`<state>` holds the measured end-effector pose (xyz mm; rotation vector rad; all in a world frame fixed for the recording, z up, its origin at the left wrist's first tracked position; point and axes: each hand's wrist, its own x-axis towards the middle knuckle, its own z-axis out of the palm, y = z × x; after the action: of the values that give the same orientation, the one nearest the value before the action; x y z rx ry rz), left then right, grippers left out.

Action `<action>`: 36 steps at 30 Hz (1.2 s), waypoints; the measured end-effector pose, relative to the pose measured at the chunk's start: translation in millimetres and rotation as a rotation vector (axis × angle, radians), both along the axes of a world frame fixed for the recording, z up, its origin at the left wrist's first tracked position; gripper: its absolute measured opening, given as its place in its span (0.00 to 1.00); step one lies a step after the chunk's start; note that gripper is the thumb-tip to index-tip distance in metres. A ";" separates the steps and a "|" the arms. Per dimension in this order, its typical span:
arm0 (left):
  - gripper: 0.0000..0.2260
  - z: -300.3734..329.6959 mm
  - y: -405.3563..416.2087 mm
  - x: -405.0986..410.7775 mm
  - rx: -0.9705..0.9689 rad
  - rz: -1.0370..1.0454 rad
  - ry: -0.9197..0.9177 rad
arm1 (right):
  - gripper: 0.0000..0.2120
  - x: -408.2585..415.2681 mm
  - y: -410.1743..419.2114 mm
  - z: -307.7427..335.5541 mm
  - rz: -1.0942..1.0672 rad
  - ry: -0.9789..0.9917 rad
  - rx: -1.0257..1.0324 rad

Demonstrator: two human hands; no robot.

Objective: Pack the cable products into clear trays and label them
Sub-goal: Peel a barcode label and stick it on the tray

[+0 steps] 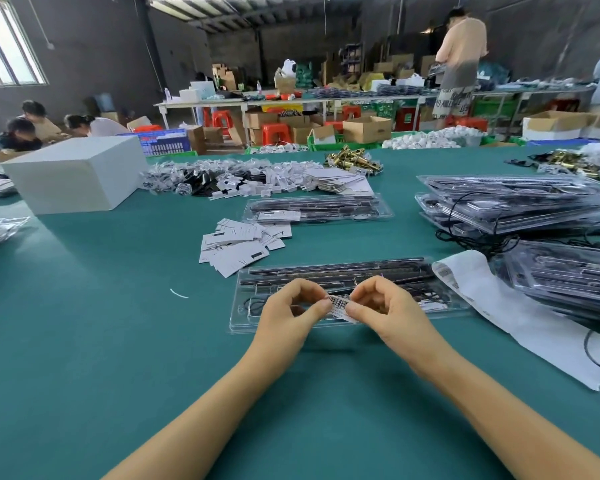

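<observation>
**Trainee:** What is the step in hand, and how do I hold the part?

**Operator:** Labelling. My left hand [291,308] and right hand [378,306] each pinch one end of the small white barcode sticker [340,305] between thumb and forefinger; the other fingers are curled and hold nothing else. The sticker hangs just above the near edge of the long clear plastic tray loaded with black cable parts [340,289], which lies directly ahead of me on the green table mat [118,341].

**Trainee:** How is it applied well?

**Operator:** In my judgement: keep the sticker taut and level, square it to the tray's long edge, land one end first, then smooth toward the other so no crease forms. Keep fingertips off the adhesive side.

**Trainee:** What surrounds the work?

**Operator:** At 3 o'clock, touching the tray's right end, lies the curled white label backing strip [499,306]. Beyond it, 2 to 3 o'clock, stand stacks of filled clear trays [520,202] with a loose black cable [471,237] trailing between them. At 11 o'clock, just beside the tray's far corner, is a heap of white paper cards [239,244]; at 12 o'clock a second filled clear tray [317,207]; at 10 o'clock, well apart, a white rectangular box [77,174].

**Trainee:** Any obstruction?

**Operator:** Only the backing strip is close; it could catch the sticker's free end.
</observation>
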<state>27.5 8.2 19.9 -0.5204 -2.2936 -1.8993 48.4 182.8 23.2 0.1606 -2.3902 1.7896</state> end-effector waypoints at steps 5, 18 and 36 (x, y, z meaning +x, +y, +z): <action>0.08 0.8 -8.6 -7.2 -0.089 0.029 0.091 | 0.05 -4.9 -8.2 11.9 -0.056 0.088 0.166; 0.03 -8.1 -90.3 -58.7 -0.299 0.371 -0.149 | 0.06 -60.6 -74.7 17.2 0.012 -0.142 0.293; 0.08 -7.5 -87.9 -56.6 -0.450 0.275 -0.112 | 0.05 -59.5 -93.0 4.4 0.001 -0.081 0.540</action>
<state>-29.1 -79.7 12.5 -0.1248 -2.7093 -1.3228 -11.1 89.8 27.6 0.1491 -2.8721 1.1253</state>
